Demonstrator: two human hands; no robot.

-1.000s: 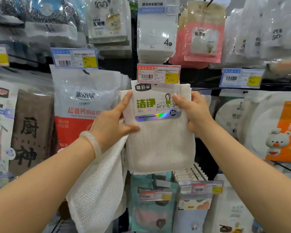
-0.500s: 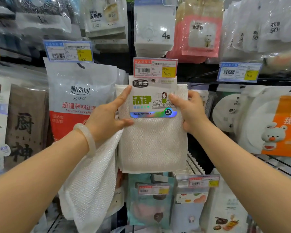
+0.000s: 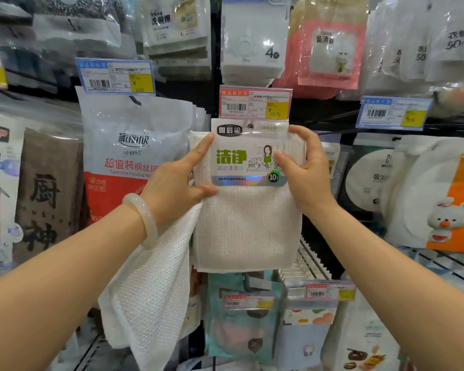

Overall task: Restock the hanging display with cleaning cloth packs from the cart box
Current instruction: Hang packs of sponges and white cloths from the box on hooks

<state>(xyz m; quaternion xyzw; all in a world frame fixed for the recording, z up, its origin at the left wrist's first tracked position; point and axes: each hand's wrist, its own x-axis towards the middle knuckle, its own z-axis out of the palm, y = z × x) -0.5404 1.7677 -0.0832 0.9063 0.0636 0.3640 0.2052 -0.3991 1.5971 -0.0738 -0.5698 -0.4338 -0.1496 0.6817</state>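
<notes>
A white cleaning cloth pack [image 3: 248,223] with a green-lettered header card hangs straight ahead, its hole right below a red price tag [image 3: 255,103]. My left hand [image 3: 177,180] grips the pack's left edge, thumb on the front and index finger pointing up along the side. My right hand [image 3: 304,172] grips the right edge near the card. A second white cloth [image 3: 150,285] hangs loose under my left palm and wrist. More packs sit behind the front one on the same hook.
A red-and-white steel wool bag [image 3: 123,162] hangs to the left, round white pads [image 3: 373,178] to the right. Other hanging packs fill the rows above and below. A bare wire hook [image 3: 312,261] juts out at lower right.
Both hands have eased the pack slightly upward toward the red price tag, and the view has moved in closer. The grip on each edge is unchanged.
</notes>
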